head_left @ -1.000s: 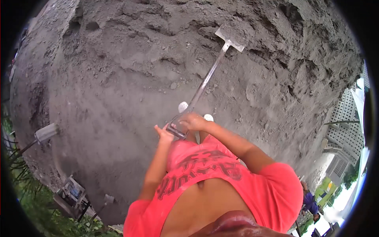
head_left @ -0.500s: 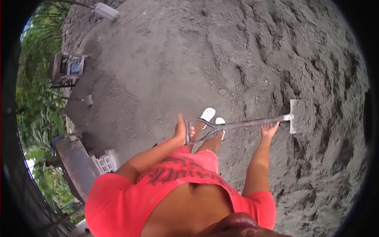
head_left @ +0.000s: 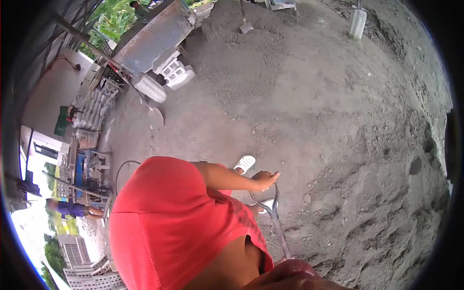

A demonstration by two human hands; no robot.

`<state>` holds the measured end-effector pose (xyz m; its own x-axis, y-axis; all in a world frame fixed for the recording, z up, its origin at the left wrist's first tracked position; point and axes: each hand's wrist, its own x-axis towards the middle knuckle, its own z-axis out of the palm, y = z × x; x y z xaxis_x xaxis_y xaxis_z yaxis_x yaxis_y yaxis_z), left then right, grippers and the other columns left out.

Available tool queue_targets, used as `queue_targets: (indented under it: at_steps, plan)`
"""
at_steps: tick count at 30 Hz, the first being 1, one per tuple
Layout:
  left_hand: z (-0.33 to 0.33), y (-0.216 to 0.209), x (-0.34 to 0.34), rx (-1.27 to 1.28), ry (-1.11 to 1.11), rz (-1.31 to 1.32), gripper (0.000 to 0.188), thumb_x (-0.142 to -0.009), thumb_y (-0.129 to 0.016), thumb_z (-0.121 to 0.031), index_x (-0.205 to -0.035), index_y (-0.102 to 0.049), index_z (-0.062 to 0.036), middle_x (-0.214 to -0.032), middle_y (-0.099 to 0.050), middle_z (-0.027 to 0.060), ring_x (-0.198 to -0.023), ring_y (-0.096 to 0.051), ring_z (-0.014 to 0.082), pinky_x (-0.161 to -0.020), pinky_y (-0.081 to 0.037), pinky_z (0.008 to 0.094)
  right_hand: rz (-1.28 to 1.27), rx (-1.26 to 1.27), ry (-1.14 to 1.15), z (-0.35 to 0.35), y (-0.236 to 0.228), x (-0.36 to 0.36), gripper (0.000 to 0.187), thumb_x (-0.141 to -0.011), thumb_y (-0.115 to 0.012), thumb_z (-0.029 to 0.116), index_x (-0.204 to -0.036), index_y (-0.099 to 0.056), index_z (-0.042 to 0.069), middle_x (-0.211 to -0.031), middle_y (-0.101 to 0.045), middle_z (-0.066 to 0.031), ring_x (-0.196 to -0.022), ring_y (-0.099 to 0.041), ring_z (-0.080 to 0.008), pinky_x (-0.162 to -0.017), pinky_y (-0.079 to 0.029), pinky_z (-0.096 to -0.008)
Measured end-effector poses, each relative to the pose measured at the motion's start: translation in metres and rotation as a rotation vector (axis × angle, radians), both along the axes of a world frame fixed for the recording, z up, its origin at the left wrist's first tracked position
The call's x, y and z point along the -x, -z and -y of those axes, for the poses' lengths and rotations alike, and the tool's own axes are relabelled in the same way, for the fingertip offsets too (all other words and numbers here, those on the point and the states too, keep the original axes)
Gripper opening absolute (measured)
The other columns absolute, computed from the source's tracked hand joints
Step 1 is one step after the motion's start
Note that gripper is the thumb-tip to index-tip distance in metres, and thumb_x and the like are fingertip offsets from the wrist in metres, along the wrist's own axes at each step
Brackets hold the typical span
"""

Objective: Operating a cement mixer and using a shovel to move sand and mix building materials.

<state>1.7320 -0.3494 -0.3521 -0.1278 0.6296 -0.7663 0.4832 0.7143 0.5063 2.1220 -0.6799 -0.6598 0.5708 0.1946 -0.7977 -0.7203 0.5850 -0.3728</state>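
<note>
My left hand (head_left: pixel 266 180) is closed round the top of the D-shaped grip of a long-handled shovel (head_left: pixel 279 231). The metal shaft slopes down to the lower edge, where my body hides the rest of it and the blade. My right hand is out of sight behind my own body. Close to the grip, my white clogs (head_left: pixel 245 163) stand on grey, sandy ground.
Loose, lumpy sand (head_left: pixel 377 227) lies to the right. At the upper left are a metal trough (head_left: pixel 154 41), pale hollow blocks (head_left: pixel 174 72) and a leaning shovel (head_left: pixel 156 117). Another shovel (head_left: pixel 246 27) stands in a sand heap. A person (head_left: pixel 71 208) is at the far left.
My view and body have turned left, bringing the trough, blocks and left-hand yard into view. The shovel's shaft now points down the picture; its blade and my right hand have dropped from sight.
</note>
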Motion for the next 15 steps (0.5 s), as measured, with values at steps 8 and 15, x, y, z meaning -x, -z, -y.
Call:
queue_targets:
  at_steps: [8,15]
  plan:
    - [-0.021,-0.034,0.221,-0.228,0.057,-0.234,0.066,-0.077,-0.043,-0.064,-0.048,-0.051,-0.005,-0.046,-0.052,0.0069,-0.049,-0.058,0.0206,-0.052,-0.045,0.0341,0.016,0.149,-0.187,-0.184,-0.096,0.15,0.022,-0.075,-0.053,0.018,-0.057,-0.04,0.013,-0.052,-0.043,0.0017,-0.047,-0.044,-0.0144,-0.048,-0.039,-0.0285]
    - [0.044,-0.072,0.412,-0.316,-0.145,-0.244,0.056,-0.077,-0.048,-0.057,-0.056,-0.054,-0.0055,-0.048,-0.051,0.0086,-0.05,-0.057,0.0201,-0.052,-0.043,0.0342,0.087,0.009,-0.597,-0.318,-0.138,0.323,0.022,-0.075,-0.052,0.02,-0.058,-0.04,0.013,-0.053,-0.043,0.0016,-0.048,-0.044,-0.0145,-0.049,-0.039,-0.0288]
